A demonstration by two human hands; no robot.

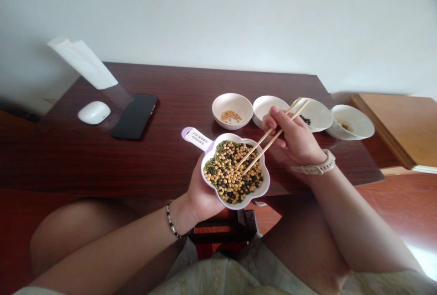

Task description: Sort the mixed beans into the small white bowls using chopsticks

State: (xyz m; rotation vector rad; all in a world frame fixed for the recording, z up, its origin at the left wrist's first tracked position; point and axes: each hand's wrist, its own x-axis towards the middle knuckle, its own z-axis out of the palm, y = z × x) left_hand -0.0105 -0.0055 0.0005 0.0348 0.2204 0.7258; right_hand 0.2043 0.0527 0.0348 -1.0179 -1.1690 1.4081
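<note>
My left hand [202, 195] is wrapped round the underside of a flower-shaped bowl [267, 190] with a white inside, a purple rim and a labelled handle. Mixed beans [232, 172] lie in it: yellow, black and small green ones. My right hand [292, 133] grips a pair of wooden chopsticks [266, 142], whose tips reach into the beans. Whether a bean is caught between the tips I cannot tell. Behind the right hand is a white bowl [269, 104], partly hidden by it. A white bowl [322, 119] with black beans [305, 120] stands just beyond.
At the back, a white bowl [232, 100] holds yellow beans [230, 116]. The rightmost bowl [362, 126] has a few reddish and pale bits. On the left of the dark wooden table [177, 85] are a black phone [135, 116], a white mouse [94, 112] and a white packet [85, 63].
</note>
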